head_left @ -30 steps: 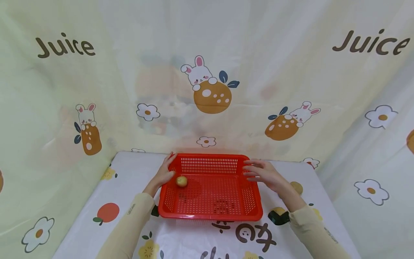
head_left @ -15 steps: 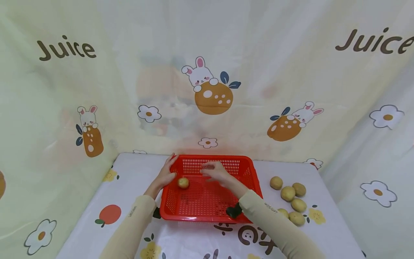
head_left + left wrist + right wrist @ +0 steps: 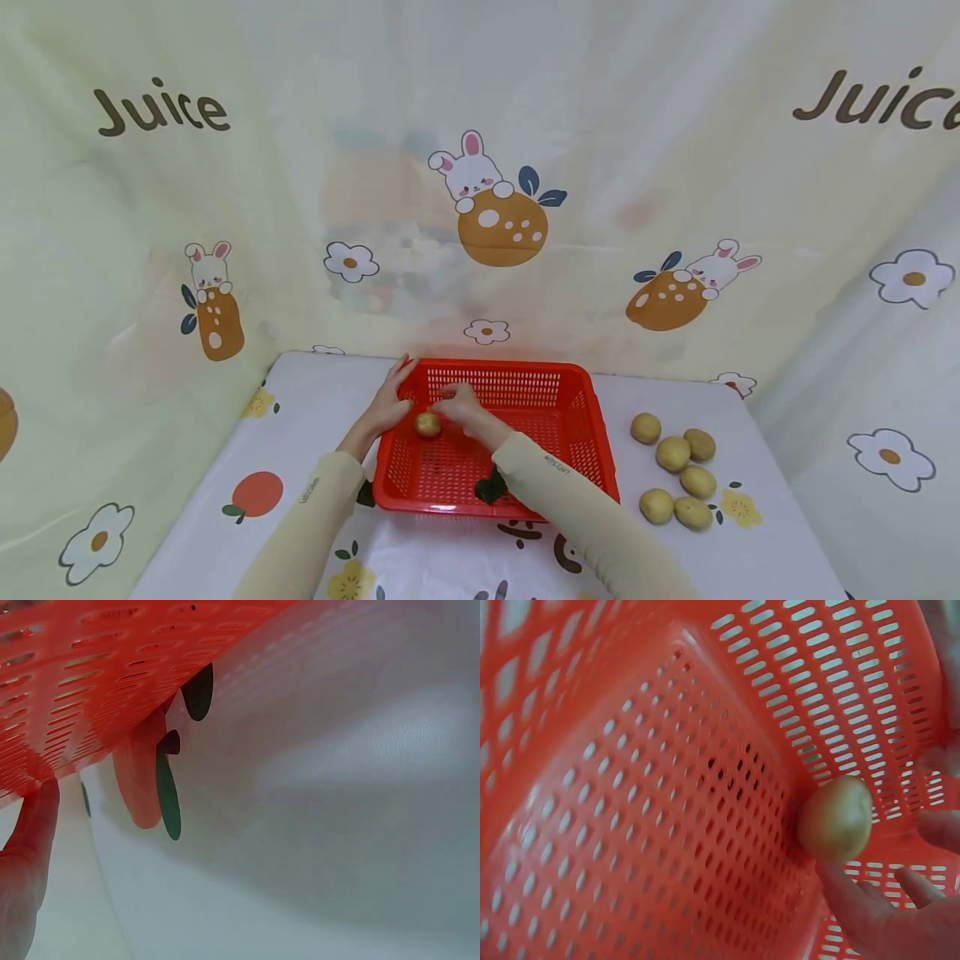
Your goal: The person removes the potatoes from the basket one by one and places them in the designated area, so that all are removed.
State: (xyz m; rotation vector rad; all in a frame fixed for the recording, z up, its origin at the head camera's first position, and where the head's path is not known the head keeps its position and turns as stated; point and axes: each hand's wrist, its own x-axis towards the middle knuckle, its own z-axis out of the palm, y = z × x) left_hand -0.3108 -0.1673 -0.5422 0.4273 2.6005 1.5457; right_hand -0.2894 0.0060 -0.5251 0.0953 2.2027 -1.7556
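Observation:
A red plastic basket (image 3: 525, 508) with slotted walls stands on the table. My left hand (image 3: 384, 408) grips its left wall near the far corner, thumb inside; in the left wrist view a finger (image 3: 41, 817) lies against the outer side. One potato (image 3: 428, 424) sits inside, close to that left wall. Over the basket my right hand (image 3: 461, 408) reaches in beside the potato. In the right wrist view its fingers are spread apart, with one fingertip (image 3: 836, 877) right at the potato's side.
Several potatoes (image 3: 672, 454) lie in a loose group on the table to the right of the basket. A patterned curtain (image 3: 390, 317) rises behind the table and at both sides. The tablecloth (image 3: 315, 383) is white with printed fruit and flowers.
My right hand has moved left from the basket's right wall to the potato inside. The left hand has stayed on the left wall. The potatoes at the right have come into view.

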